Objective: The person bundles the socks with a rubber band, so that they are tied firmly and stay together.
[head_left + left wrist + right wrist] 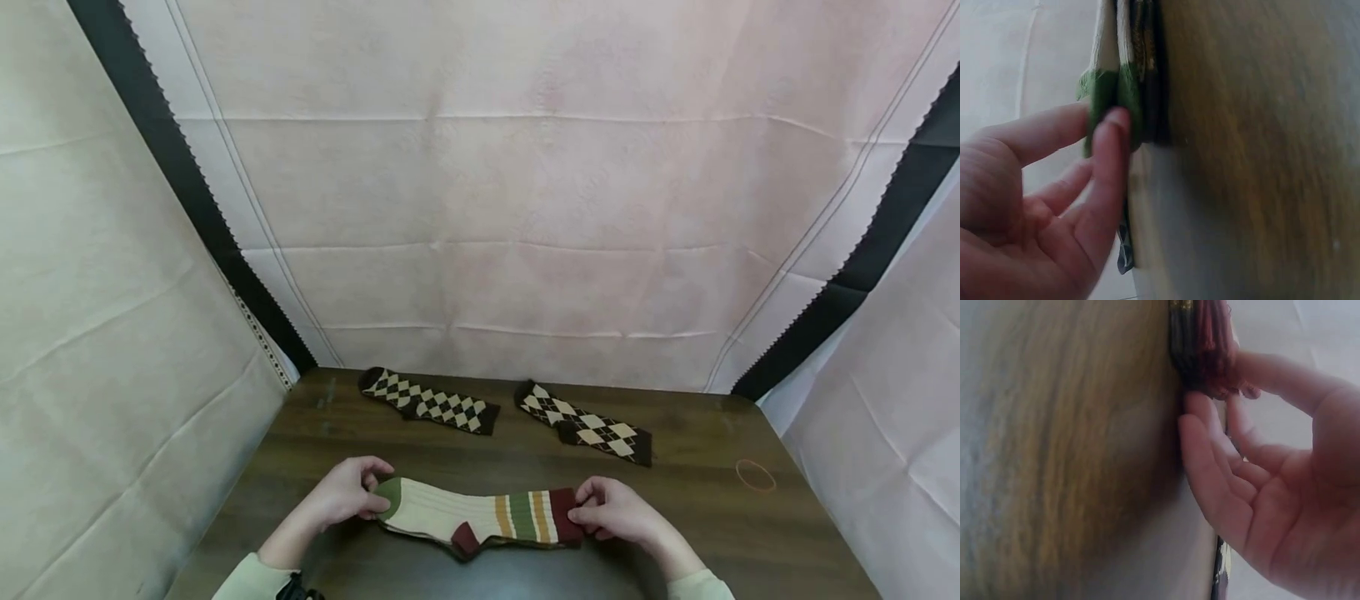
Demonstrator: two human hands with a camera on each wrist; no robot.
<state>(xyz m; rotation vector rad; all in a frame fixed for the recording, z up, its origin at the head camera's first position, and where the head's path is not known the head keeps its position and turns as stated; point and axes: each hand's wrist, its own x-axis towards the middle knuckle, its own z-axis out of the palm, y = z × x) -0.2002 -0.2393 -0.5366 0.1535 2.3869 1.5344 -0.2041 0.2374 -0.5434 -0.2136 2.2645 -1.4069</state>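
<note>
A cream sock with a green toe, dark red heel and striped cuff lies sideways near the front of the table, on top of darker socks. My left hand pinches the green toe between thumb and fingers. At the other end, my right hand has its thumb and fingertips on the dark red cuff, pinching the edge. Layers of cream and dark knit show edge-on in the left wrist view. Most of the lower socks are hidden under the cream one.
Two dark argyle socks, a left one and a right one, lie flat toward the back of the brown table. A thin rubber band is at the right. Pale fabric walls enclose the back and sides.
</note>
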